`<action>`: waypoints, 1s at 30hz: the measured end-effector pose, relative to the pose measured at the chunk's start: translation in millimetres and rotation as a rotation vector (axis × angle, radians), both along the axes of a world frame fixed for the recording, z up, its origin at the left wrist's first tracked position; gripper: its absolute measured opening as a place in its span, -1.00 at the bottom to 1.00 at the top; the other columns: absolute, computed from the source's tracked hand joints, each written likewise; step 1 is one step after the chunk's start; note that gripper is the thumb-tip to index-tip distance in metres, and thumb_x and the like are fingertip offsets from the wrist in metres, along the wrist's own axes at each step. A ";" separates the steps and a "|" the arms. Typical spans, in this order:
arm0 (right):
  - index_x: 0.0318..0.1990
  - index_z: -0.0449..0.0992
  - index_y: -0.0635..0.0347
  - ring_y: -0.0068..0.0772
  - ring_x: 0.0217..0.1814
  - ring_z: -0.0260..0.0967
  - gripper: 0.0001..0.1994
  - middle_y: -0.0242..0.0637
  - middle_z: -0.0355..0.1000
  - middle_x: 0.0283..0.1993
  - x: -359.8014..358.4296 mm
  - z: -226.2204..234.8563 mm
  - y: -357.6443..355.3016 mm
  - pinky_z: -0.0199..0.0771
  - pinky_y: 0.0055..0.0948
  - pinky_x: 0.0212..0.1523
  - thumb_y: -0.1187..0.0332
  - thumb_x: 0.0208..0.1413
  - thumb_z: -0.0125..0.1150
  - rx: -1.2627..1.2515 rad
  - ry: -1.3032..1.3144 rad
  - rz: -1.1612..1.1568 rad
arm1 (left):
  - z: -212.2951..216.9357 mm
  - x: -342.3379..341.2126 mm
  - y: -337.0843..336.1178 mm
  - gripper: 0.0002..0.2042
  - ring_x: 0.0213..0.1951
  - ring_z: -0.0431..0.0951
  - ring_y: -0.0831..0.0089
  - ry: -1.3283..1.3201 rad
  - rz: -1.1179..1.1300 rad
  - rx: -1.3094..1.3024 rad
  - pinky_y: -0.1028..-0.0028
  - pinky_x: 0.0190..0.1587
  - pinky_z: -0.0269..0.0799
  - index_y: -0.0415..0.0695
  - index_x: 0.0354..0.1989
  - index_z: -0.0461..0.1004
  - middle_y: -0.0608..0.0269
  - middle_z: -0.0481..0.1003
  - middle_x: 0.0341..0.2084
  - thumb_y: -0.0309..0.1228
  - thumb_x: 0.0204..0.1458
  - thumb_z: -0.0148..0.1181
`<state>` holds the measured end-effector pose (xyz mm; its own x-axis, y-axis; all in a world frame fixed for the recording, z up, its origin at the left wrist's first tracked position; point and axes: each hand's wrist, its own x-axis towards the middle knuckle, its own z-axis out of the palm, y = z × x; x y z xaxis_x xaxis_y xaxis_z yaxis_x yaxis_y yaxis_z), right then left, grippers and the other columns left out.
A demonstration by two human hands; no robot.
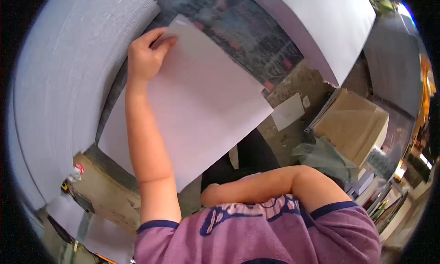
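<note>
A large sheet of white paper (pixel 206 94) lies at a slant in front of me, its near edge reaching over my dark trousers. My left hand (pixel 149 53) grips the sheet near its far corner, the thumb on top and the fingers curled round the left edge. Close against my body, my right hand (pixel 213 194) rests by the hem of my purple shirt; its fingers are hidden. Beneath the sheet, a dark, scuffed work surface (pixel 238 27) shows along the far side.
A tall stack of white sheets (pixel 68 80) rises on the left. Another white stack (pixel 334 25) stands at the far right. A brown cardboard box (pixel 350 122), translucent plastic wrap (pixel 325 156) and a small paper scrap (pixel 288 112) are on the right.
</note>
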<state>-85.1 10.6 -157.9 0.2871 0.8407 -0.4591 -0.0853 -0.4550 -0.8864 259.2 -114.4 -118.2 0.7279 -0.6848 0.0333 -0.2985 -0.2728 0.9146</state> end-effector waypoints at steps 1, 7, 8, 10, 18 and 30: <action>-0.30 0.59 0.19 -0.10 -0.21 0.49 -0.78 -0.12 0.52 -0.22 5.6 8.9 -4.3 0.49 -0.09 -0.32 0.32 -0.03 0.08 -0.021 0.049 0.006 | -10.1 2.5 5.2 -0.73 -0.34 0.50 0.57 0.000 -0.038 -0.090 0.58 -0.26 0.41 -0.18 -0.17 0.53 0.30 0.55 -0.34 -0.48 -0.09 0.29; -0.39 0.46 0.27 0.01 -0.33 0.40 -0.61 0.04 0.43 -0.41 52.8 79.9 -235.0 0.37 -0.19 -0.32 0.08 0.19 -0.07 0.108 0.220 -0.356 | 18.2 -8.9 4.0 -0.31 -0.34 0.45 0.57 0.395 -0.072 -0.555 0.56 -0.24 0.38 -0.26 -0.03 0.42 0.24 0.49 -0.22 -0.01 -0.27 0.42; -0.39 0.44 0.29 -0.15 -0.39 0.38 -0.61 -0.06 0.44 -0.46 49.0 89.8 -272.3 0.35 -0.28 -0.30 0.10 0.22 -0.08 0.129 0.330 -0.405 | 12.4 -4.2 11.8 -0.34 -0.35 0.45 0.56 0.403 -0.134 -0.468 0.56 -0.26 0.37 -0.26 -0.11 0.46 0.25 0.50 -0.29 0.02 -0.30 0.42; -0.45 0.43 0.25 -0.55 -0.58 0.25 -0.57 -0.38 0.32 -0.60 19.2 99.8 -322.7 0.17 -0.51 -0.62 0.02 0.20 -0.01 0.205 0.635 -0.993 | -5.9 13.9 31.9 -0.38 -0.36 0.46 0.56 0.420 -0.264 -0.294 0.58 -0.30 0.34 -0.26 -0.27 0.54 0.29 0.52 -0.41 0.09 -0.34 0.41; -0.23 0.43 0.25 -0.25 -0.31 0.34 -0.59 -0.17 0.39 -0.41 77.4 91.7 -366.8 0.31 -0.29 -0.27 0.03 0.23 -0.13 -0.640 0.094 -0.755 | -6.3 7.9 22.8 -0.45 -0.37 0.49 0.52 0.467 -0.341 -0.499 0.57 -0.29 0.36 -0.24 -0.49 0.54 0.27 0.51 -0.51 0.08 -0.38 0.41; -0.25 0.47 0.18 -0.04 -0.29 0.44 -0.70 -0.03 0.45 -0.36 17.8 53.6 -297.5 0.42 -0.13 -0.22 0.15 0.20 -0.08 -0.442 0.256 -0.343 | 4.7 -10.4 -10.3 -0.78 -0.37 0.58 0.31 -0.135 0.044 0.071 0.44 -0.30 0.45 -0.20 -0.29 0.52 0.12 0.57 -0.42 -0.48 -0.17 0.27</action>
